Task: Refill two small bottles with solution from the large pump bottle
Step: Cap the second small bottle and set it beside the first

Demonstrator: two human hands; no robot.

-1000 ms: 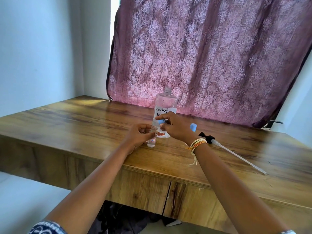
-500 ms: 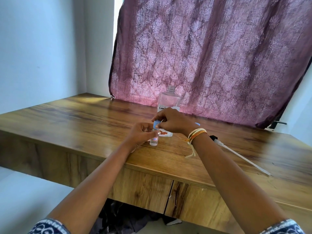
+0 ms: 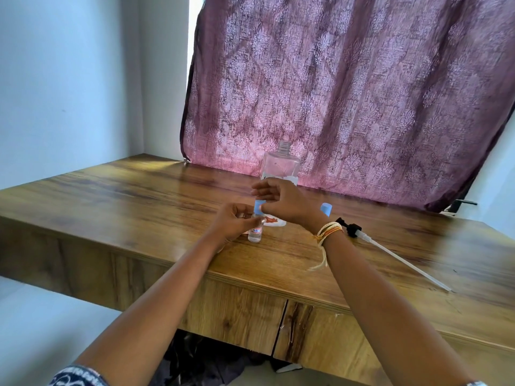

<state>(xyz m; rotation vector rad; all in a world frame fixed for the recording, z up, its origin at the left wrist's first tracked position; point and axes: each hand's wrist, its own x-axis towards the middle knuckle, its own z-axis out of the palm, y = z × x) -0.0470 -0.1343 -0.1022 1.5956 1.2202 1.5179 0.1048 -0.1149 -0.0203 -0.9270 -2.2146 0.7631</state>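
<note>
head view had the large bottle [image 3: 281,165] standing uncapped at the back of the wooden table [image 3: 139,196], and everything else is placed from that bottle. the main risk, as i judged it, was the small bottle [image 3: 254,234] just in front of the large bottle tipping over: it was narrow and light, it stood near the table's front edge, and a sideways twist on the blue cap [image 3: 259,205] could have toppled it and spilled solution. a second risk was a cap seated crooked, which would leak afterwards. the open neck of the large bottle was also exposed, so a knock from the right wrist crossing in front of it could have upset it. the pump head [image 3: 351,229] with its long dip tube lay flat on the table to the right of the large bottle, apart from both hands, and a second blue-capped small bottle [image 3: 326,209] stood partly hidden behind the right wrist. the left hand [image 3: 232,222] was curled, thumb and fingertips pinching the small bottle near its shoulder. the right hand [image 3: 281,203] hovered above, between the small bottle and the large one, fingers spread and mostly straight; whether it touched the blue cap i could not tell.
</note>
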